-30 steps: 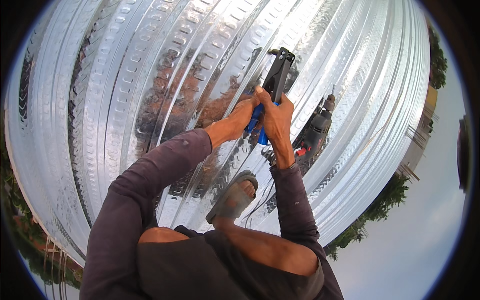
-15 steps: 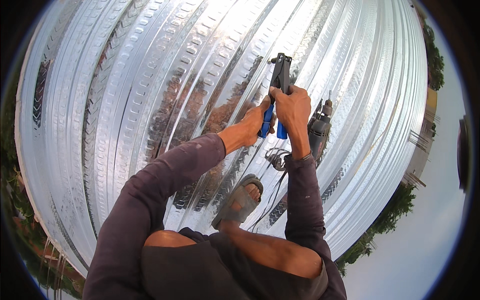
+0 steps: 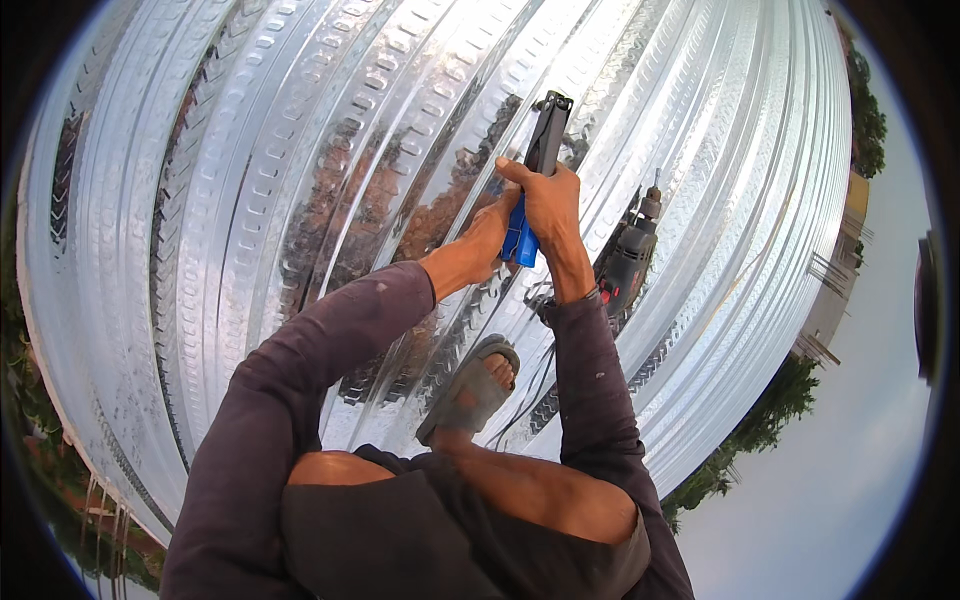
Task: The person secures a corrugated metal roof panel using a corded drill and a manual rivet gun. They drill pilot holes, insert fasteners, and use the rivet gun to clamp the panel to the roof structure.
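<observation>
Both my hands are up on the tool now, higher against the sheet than a second ago, when they sat lower and the tool leaned more to the right. My right hand [image 3: 548, 205] is wrapped tight around the dark riveter-like hand tool [image 3: 545, 135], thumb pointing up along its body, fingers closed around the grip. My left hand [image 3: 492, 235] comes in from below and closes on the blue handle [image 3: 518, 242] just under the right one, the two hands touching (pressed together, really, one stacked on the other). The tool's black head points up and away from me, its tip on the corrugated metal roofing [image 3: 300, 150], on one of the ribs.

Just to the right of my right wrist, a dark power drill [image 3: 628, 255] lies on the sheet, bit pointing up the slope, its cord [image 3: 535, 385] trailing down past my sleeve. It has kept its place across the frames. Below my hands, my foot in a grey sandal [image 3: 470, 392] is planted flat on the ribs, between my two purple sleeves. My bent knee fills the bottom. Beyond the roof's right edge, treetops [image 3: 760, 430] and pale sky.
</observation>
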Demonstrator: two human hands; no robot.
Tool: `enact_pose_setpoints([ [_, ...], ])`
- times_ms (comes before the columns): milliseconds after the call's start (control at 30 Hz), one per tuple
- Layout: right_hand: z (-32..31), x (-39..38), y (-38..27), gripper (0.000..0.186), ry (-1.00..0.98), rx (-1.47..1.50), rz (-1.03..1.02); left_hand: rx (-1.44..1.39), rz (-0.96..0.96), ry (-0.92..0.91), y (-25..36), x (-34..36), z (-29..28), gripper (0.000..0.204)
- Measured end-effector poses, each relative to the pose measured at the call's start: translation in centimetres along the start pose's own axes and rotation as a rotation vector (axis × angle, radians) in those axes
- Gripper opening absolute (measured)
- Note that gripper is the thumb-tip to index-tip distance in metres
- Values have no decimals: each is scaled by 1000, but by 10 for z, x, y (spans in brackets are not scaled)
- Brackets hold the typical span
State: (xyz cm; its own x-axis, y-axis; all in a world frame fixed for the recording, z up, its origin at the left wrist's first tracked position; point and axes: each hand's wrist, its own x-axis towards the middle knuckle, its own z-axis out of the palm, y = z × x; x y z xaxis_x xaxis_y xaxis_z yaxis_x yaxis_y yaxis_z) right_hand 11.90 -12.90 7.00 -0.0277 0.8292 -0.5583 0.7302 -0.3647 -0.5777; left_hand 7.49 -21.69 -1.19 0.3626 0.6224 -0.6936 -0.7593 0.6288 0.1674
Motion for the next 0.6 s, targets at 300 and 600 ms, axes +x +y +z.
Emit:
enact_pose_setpoints([
  [300,25,16,51,30,276,38,-249,9,-50,-106,0,9,-14,51],
  [600,-65,13,-44,28,-49,-296,-6,332,100,-24,11,-3,-21,61],
])
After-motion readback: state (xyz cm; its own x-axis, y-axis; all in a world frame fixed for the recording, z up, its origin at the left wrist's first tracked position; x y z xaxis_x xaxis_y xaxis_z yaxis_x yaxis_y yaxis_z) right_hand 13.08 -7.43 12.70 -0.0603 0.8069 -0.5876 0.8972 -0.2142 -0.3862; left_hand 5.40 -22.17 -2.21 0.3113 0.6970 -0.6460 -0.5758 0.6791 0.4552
